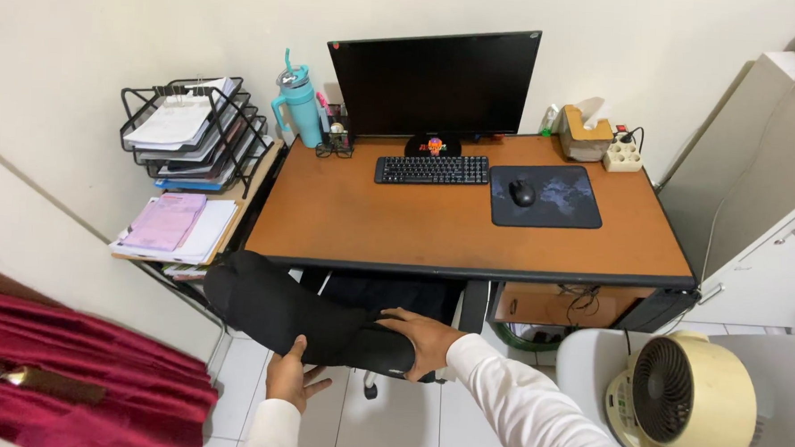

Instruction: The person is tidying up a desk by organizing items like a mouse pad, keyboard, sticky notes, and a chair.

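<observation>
Both hands are sitting on the black chair back (304, 318), right in front of the desk (469, 227). The left hand (291, 378) is cupping its lower edge, fingers loosely curled underneath, not clamped. The right hand (424, 341) is lying flat on top, fingers spread, pressing rather than gripping. Best handled with an even hold from both sides, so the chair is rolling straight on the tiled floor (388, 429). Beyond, keyboard (432, 170), mouse (522, 193) and dark monitor (435, 82) are waiting.
</observation>
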